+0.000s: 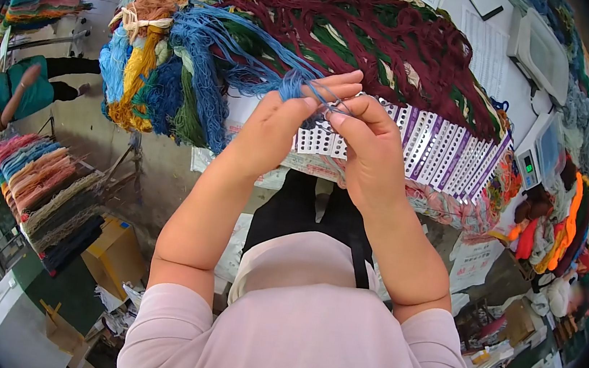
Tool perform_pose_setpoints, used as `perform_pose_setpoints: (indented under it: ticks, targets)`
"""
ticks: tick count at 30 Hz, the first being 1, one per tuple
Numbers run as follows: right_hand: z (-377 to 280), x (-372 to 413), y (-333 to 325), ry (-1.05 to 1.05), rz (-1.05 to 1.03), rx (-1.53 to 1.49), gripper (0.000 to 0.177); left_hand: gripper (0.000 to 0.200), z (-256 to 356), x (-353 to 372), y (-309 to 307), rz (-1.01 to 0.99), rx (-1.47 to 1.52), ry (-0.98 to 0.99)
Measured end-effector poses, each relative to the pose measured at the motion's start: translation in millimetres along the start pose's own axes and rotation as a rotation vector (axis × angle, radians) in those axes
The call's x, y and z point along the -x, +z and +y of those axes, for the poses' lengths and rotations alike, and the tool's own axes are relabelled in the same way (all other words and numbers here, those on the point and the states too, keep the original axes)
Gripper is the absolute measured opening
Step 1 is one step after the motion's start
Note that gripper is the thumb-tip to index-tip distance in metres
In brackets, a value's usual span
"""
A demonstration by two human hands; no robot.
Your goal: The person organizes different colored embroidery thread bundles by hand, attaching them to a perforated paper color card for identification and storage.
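Observation:
My left hand is closed on a bunch of blue yarn, its upper fingers stretched toward the right. Thin blue strands run across to my right hand, where thumb and forefinger pinch them. From the bunch, the blue yarn trails up and left to hanks on the table. Just beyond both hands lies a large heap of maroon yarn mixed with green and cream strands. Below the right hand is a row of white and purple cards with punched holes.
Yellow yarn and other coloured hanks hang over the table's left end. A scale with a green display stands at right, near a clear-lidded container. Another person is at far left, above a rack of yarn.

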State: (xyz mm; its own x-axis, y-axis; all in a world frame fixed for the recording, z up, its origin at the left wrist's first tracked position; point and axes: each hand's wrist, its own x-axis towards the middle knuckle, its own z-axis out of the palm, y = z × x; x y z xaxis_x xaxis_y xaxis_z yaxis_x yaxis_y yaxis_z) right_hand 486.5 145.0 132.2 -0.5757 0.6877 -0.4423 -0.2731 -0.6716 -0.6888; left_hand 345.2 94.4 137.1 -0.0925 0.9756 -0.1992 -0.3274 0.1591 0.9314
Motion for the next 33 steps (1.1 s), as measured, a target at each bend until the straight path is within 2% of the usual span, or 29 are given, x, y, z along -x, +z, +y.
perform_pose_setpoints:
  ticks: [1, 5, 7, 8, 10, 12, 14, 15, 16, 18, 19, 20, 22, 24, 25, 28, 29, 30, 32, 33]
  targets:
    - [1, 0, -1, -0.031, 0.003, -0.014, 0.005, 0.045, -2, -1, -2, 0.018, 0.108, -0.052]
    - [-2, -3, -3, -0.003, 0.018, -0.064, 0.007, 0.044, -14, -4, -20, 0.009, 0.189, -0.113]
    - [-8, -3, -13, 0.137, -0.149, -0.187, 0.011, 0.048, -23, -7, -33, -0.104, 0.376, -0.178]
    - [-9, -4, -19, 0.137, -0.145, -0.186, 0.011, 0.049, -27, -6, -37, -0.105, 0.465, -0.156]
    - [-9, -6, -30, 0.217, -0.255, -0.239, 0.013, 0.050, -25, -7, -41, -0.181, 0.453, -0.175]
    - [-15, -3, -33, 0.259, -0.275, -0.258, 0.013, 0.051, -26, -6, -44, -0.253, 0.439, -0.196]
    - [-19, 1, -33, 0.272, -0.220, -0.162, 0.014, 0.053, -31, -4, -45, -0.405, 0.704, -0.285]
    - [-19, 1, -36, 0.270, -0.220, -0.164, 0.014, 0.045, -26, -3, -40, -0.386, 0.709, -0.318]
    - [-19, 1, -41, 0.280, -0.224, -0.226, 0.014, 0.045, -24, -3, -39, -0.388, 0.709, -0.320]
    - [-21, 2, -55, 0.315, -0.190, -0.245, 0.015, 0.030, -21, -1, -44, -0.298, 0.872, -0.554]
    - [-25, 4, -64, 0.341, -0.152, -0.203, 0.014, 0.023, -23, 1, -47, -0.170, 0.761, -0.575]
    - [-36, 8, -77, 0.365, -0.126, -0.119, 0.014, 0.026, -27, 6, -60, -0.107, 0.604, -0.624]
    - [-54, 18, -126, 0.316, -0.078, 0.076, 0.011, 0.038, -23, 18, -86, 0.021, 0.184, -0.698]
    - [-91, 34, -179, 0.353, 0.103, 0.222, 0.011, 0.044, 2, 22, -111, 0.131, -0.132, -0.854]
    - [-110, 50, -221, 0.325, 0.199, 0.246, 0.014, 0.043, -2, 33, -140, 0.255, -0.235, -0.886]
    - [-182, 121, -370, 0.212, 0.519, 0.191, 0.021, 0.016, 20, 65, -224, 0.445, -0.747, -1.027]
    - [-210, 156, -426, 0.157, 0.630, 0.150, 0.023, 0.016, 9, 92, -292, 0.472, -0.872, -1.071]
    - [-241, 195, -484, 0.089, 0.734, 0.100, 0.026, 0.015, 15, 108, -317, 0.587, -1.025, -1.129]
    - [-302, 283, -583, -0.085, 0.916, 0.000, 0.031, 0.014, 40, 138, -367, 0.796, -0.649, -1.239]
    - [-327, 316, -594, -0.183, 1.058, -0.030, 0.033, 0.014, 48, 147, -379, 0.853, -0.565, -1.160]
